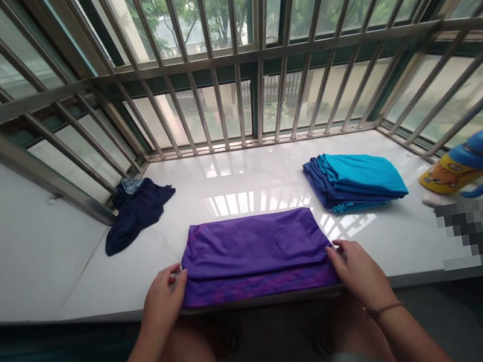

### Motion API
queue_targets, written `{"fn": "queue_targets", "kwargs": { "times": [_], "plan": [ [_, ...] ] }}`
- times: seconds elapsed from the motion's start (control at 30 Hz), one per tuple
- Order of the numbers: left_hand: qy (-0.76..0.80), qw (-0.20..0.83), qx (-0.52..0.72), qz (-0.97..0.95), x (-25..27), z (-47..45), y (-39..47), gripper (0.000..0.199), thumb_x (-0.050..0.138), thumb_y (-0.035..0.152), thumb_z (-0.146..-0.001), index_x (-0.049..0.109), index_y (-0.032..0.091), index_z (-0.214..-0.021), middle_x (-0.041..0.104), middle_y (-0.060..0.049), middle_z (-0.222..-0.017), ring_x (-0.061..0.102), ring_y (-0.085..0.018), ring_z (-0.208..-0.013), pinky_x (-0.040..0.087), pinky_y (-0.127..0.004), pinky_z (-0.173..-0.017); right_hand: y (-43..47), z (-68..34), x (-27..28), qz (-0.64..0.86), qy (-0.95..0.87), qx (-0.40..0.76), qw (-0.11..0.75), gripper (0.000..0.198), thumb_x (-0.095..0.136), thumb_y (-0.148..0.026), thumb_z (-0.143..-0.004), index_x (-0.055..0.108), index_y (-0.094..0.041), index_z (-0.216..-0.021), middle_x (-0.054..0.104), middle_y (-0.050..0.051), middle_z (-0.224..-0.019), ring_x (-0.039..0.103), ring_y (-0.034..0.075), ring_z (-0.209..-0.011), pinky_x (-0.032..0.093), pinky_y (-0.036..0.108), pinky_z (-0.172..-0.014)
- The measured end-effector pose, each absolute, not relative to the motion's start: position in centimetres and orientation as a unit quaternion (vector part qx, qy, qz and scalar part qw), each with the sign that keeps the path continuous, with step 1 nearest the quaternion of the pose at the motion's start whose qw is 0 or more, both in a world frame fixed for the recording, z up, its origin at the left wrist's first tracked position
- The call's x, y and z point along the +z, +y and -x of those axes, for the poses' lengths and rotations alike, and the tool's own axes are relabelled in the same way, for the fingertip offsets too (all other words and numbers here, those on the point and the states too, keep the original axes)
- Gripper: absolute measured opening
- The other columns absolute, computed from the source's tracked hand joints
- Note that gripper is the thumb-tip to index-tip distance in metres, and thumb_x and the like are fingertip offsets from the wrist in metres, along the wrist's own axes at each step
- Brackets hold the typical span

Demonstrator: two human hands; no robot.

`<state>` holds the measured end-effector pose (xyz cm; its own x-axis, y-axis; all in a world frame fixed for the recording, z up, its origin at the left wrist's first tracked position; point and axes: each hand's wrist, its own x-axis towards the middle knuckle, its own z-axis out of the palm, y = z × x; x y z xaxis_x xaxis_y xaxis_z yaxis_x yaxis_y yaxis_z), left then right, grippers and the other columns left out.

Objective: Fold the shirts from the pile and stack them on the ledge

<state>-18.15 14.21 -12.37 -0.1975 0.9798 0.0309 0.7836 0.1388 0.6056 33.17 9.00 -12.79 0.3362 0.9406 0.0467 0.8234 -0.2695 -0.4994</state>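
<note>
A purple garment (254, 246), folded into a wide rectangle, lies at the front edge of the white sill. Its upper layer stops short of the near edge, so a strip of purple with pinkish patches shows below. My left hand (165, 291) pinches the left side of the fold between thumb and fingers. On the opposite side, my right hand (356, 264) grips the right edge the same way, a thin band around its wrist.
Folded blue and navy clothes (356, 180) are stacked at the right. A crumpled navy cloth (139, 212) lies at the left. Beyond the stack stands a blue and yellow bottle (463, 167), beside a blurred-out patch. Metal bars (231, 59) close off the window behind the sill (241, 181).
</note>
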Motion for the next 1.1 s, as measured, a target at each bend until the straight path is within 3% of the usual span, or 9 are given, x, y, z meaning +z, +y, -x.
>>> {"fn": "queue_targets", "kwargs": {
  "times": [0.13, 0.27, 0.4, 0.5, 0.67, 0.8, 0.9, 1.0, 1.1],
  "plan": [
    [0.770, 0.209, 0.229, -0.557, -11.9, 17.6, 16.8, 0.060, 0.056, 0.071, -0.091, 0.075, 0.022, -0.121, 0.081, -0.009, -0.104, 0.078, -0.030, -0.091, 0.061, -0.042, -0.088, 10.7, -32.1, -12.1, 0.809, -0.526, 0.150, 0.213, 0.050, 0.052, -0.058, -0.103, 0.070, -0.017, -0.124, 0.076, 0.016, -0.112, 0.074, 0.032, -0.106, 0.057, 0.041, -0.091],
    [0.773, 0.287, 0.217, -0.523, -11.6, 16.7, 19.1, 0.047, 0.066, 0.066, -0.086, 0.074, 0.022, -0.100, 0.079, -0.007, -0.083, 0.077, -0.030, -0.080, 0.061, -0.039, -0.074, 12.6, -31.3, -11.0, 0.824, -0.493, 0.194, 0.201, 0.033, 0.057, -0.048, -0.100, 0.074, -0.021, -0.106, 0.079, 0.013, -0.099, 0.076, 0.032, -0.094, 0.056, 0.040, -0.082],
    [0.714, 0.456, 0.307, -0.435, -11.6, 15.8, 19.1, 0.037, 0.072, 0.060, -0.084, 0.069, 0.024, -0.090, 0.073, -0.002, -0.072, 0.072, -0.022, -0.064, 0.062, -0.034, -0.064, 13.1, -31.9, -11.2, 0.772, -0.401, 0.376, 0.319, 0.038, 0.060, -0.056, -0.096, 0.075, -0.022, -0.104, 0.079, 0.008, -0.090, 0.073, 0.026, -0.074, 0.057, 0.035, -0.067],
    [0.717, 0.481, 0.308, -0.400, -11.7, 16.2, 18.4, 0.035, 0.075, 0.058, -0.084, 0.067, 0.023, -0.088, 0.071, -0.001, -0.070, 0.071, -0.019, -0.063, 0.063, -0.033, -0.065, 13.0, -33.1, -11.9, 0.756, -0.348, 0.433, 0.345, 0.037, 0.062, -0.053, -0.093, 0.074, -0.021, -0.108, 0.079, 0.006, -0.086, 0.071, 0.023, -0.066, 0.057, 0.034, -0.063],
    [0.774, 0.385, 0.130, -0.485, -11.3, 18.7, 19.1, 0.036, 0.075, 0.058, -0.083, 0.065, 0.024, -0.083, 0.069, -0.002, -0.065, 0.074, -0.026, -0.065, 0.055, -0.032, -0.059, 13.1, -35.4, -12.0, 0.827, -0.436, 0.290, 0.207, 0.032, 0.061, -0.051, -0.093, 0.075, -0.022, -0.102, 0.080, 0.008, -0.084, 0.074, 0.028, -0.071, 0.054, 0.037, -0.066],
    [0.774, 0.194, 0.144, -0.585, -10.3, 18.4, 22.4, 0.045, 0.062, 0.065, -0.095, 0.073, 0.023, -0.106, 0.081, -0.009, -0.096, 0.077, -0.030, -0.090, 0.054, -0.036, -0.076, 15.2, -35.0, -10.6, 0.828, -0.518, 0.134, 0.168, 0.044, 0.052, -0.056, -0.103, 0.075, -0.019, -0.114, 0.080, 0.015, -0.108, 0.076, 0.032, -0.100, 0.054, 0.038, -0.083],
    [0.747, 0.152, 0.171, -0.624, -10.0, 16.4, 26.0, 0.048, 0.055, 0.057, -0.102, 0.070, 0.020, -0.127, 0.079, -0.013, -0.114, 0.075, -0.028, -0.097, 0.054, -0.035, -0.085, 18.4, -32.8, -9.5, 0.806, -0.565, 0.097, 0.148, 0.050, 0.045, -0.052, -0.110, 0.068, -0.013, -0.133, 0.075, 0.021, -0.124, 0.073, 0.032, -0.112, 0.053, 0.038, -0.090],
    [0.706, 0.145, 0.133, -0.680, -10.5, 14.9, 29.0, 0.033, 0.061, 0.048, -0.100, 0.074, 0.021, -0.113, 0.078, -0.010, -0.106, 0.073, -0.027, -0.098, 0.051, -0.032, -0.085, 21.3, -30.7, -8.9, 0.782, -0.611, 0.086, 0.092, 0.044, 0.044, -0.046, -0.114, 0.065, -0.013, -0.134, 0.074, 0.023, -0.129, 0.074, 0.031, -0.112, 0.052, 0.036, -0.088],
    [0.694, 0.150, 0.109, -0.696, -11.0, 15.0, 30.6, 0.020, 0.063, 0.042, -0.098, 0.071, 0.024, -0.094, 0.078, -0.006, -0.091, 0.072, -0.025, -0.090, 0.047, -0.030, -0.077, 23.0, -30.1, -9.1, 0.768, -0.630, 0.097, 0.054, 0.032, 0.047, -0.043, -0.114, 0.069, -0.020, -0.112, 0.079, 0.017, -0.109, 0.075, 0.028, -0.095, 0.048, 0.034, -0.076]
  ]
}}
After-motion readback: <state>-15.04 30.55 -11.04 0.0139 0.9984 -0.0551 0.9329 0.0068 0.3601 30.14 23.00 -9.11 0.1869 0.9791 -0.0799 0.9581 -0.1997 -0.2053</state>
